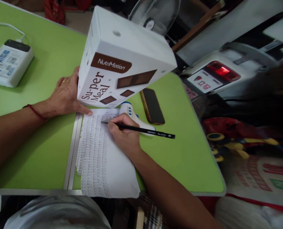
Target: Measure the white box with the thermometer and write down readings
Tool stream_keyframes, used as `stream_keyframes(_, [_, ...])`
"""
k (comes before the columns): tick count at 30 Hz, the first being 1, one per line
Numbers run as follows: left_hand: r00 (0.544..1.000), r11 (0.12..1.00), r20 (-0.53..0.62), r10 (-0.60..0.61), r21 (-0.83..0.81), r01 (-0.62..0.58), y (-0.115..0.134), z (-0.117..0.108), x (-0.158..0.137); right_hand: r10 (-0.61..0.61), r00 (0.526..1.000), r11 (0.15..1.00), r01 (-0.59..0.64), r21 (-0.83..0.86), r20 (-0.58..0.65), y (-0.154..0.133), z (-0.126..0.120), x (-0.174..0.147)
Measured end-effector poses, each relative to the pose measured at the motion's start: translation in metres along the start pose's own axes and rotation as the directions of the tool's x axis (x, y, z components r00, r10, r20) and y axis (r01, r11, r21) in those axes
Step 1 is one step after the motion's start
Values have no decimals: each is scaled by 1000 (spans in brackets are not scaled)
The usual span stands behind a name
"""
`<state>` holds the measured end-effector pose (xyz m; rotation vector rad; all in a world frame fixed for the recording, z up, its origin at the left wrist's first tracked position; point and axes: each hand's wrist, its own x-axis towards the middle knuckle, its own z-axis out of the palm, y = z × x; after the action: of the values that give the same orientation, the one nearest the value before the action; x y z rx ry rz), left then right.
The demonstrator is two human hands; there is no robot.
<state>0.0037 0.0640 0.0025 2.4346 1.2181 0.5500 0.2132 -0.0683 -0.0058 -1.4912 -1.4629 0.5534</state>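
Note:
A black pen (148,130) is pinched in my right hand (127,132), its tip over a sheet of paper (119,171) covered on the left with dense rows of handwriting. More written sheets lie beneath it. My left hand (66,95) lies with thumb stretched onto the paper's top edge. Its other fingers rest against the left side of a white "NutriMotion Su-per Meal" box (105,41) and are partly hidden. The box stands on the green table (36,143) just beyond the paper. Behind my right hand is a white handheld device with blue buttons (129,109), partly covered.
A dark phone (152,106) lies right of the box. On the far left sits a white device with a cable (10,63). A fan (155,16) stands behind the table. To the right are a machine with a lit red display (223,70) and a printed sack (258,178).

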Motion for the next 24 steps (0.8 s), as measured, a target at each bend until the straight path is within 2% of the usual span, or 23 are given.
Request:
stream_keyframes(10, [1000,997,14,-16,-74,17,3,-3,-1,23,1000,1000,-23,4,4,-1,3,0])
stream_keyframes(24, [999,998,15,-30,-45,31,4,-4,0,31,999,999,-31,-32,13,0,1,0])
